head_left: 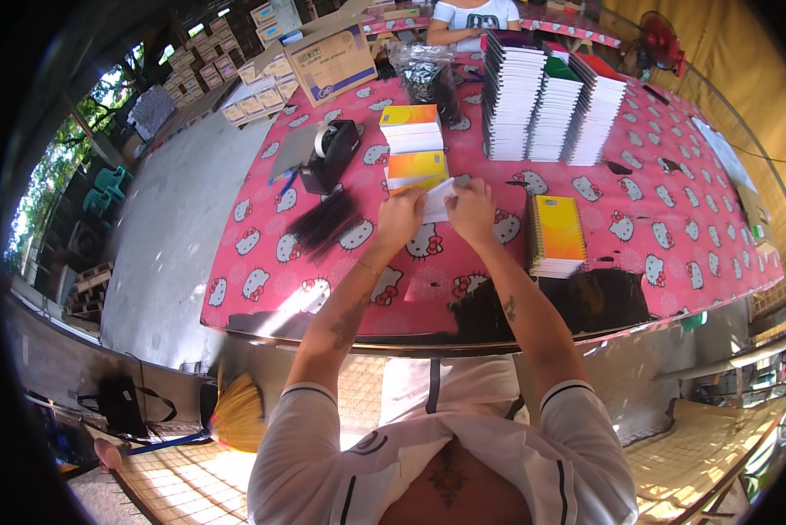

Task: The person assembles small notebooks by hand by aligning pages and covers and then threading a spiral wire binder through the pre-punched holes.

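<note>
My left hand (402, 217) and my right hand (472, 210) are both closed on the sides of a small white notepad (439, 203), held just over the table in front of me. The fingers cover its edges, and its binding cannot be made out. Right beyond my hands lie two piles of small yellow-covered notepads (417, 164), with white page edges showing. A loose heap of thin black binding coils (325, 220) lies left of my left hand. To the right of my right forearm stands a stack of coil-bound yellow notebooks (559, 229).
A pink cartoon-print cloth (625, 206) covers the table. A black tape dispenser (332, 156) stands at left, and a plastic bag of black coils (428, 74) farther back. Tall notebook stacks (508, 101) rise at back right. Beyond are an open carton (332, 66) and a seated person (472, 22).
</note>
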Available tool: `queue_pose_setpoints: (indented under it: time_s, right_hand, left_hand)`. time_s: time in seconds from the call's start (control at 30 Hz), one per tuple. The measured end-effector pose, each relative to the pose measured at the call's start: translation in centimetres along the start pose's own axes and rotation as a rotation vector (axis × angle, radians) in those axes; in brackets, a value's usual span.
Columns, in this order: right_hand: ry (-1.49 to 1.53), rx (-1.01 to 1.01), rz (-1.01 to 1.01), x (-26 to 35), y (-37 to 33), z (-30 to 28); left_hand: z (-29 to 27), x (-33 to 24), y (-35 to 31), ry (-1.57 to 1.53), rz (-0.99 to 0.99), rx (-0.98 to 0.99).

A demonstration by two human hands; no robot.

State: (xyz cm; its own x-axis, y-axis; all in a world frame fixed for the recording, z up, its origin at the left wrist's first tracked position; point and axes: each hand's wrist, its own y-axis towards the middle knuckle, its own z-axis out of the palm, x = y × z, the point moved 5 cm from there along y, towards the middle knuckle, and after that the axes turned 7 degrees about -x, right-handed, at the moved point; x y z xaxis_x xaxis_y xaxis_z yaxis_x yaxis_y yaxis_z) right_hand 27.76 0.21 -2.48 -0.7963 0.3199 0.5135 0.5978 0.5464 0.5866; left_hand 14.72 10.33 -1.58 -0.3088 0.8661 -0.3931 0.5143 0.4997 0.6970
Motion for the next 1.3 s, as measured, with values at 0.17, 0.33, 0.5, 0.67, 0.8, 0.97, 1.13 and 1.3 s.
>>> queue_pose_setpoints:
  time_s: [0.17, 0.33, 0.5, 0.67, 0.8, 0.97, 1.13, 1.3]
  right_hand:
    - [-0.152, 0.1, -0.028, -0.5, 0.6, -0.1]
    - [-0.019, 0.176, 0.12, -0.2, 1.3, 0.6]
    - [0.215, 0.085, 0.325, -4.0, 1.9, 1.8]
    - [-0.006, -0.064, 0.073, -1.5, 0.9, 0.8]
    - [-0.181, -0.187, -0.18, 2.4, -0.2, -0.6]
    - [0.824, 0.221, 0.507, -2.1, 2.6, 1.5]
    - [0.732, 0.077, 0.049, 0.9, -1.3, -5.5]
    - [0.967, 0.53, 0.247, -1.0, -9.3, -5.4]
  left_hand:
    - [0.3, -1.2, 0.0, 0.016, 0.017, 0.012]
    - [-0.5, -0.7, -0.4, -0.002, -0.01, -0.005]
    - [0.7, -1.4, 0.1, 0.052, 0.0, -0.031]
    - [0.3, -1.1, 0.1, 0.036, -0.028, -0.046]
    - [-0.3, -0.1, -0.4, 0.056, -0.067, 0.008]
    - [-0.1, -2.6, 0.2, 0.017, 0.071, -0.051]
    - [-7.8, -7.3, 0.0, 0.111, 0.197, -0.062]
    - [-7.9, -9.9, -7.4, 0.055, 0.272, 0.047]
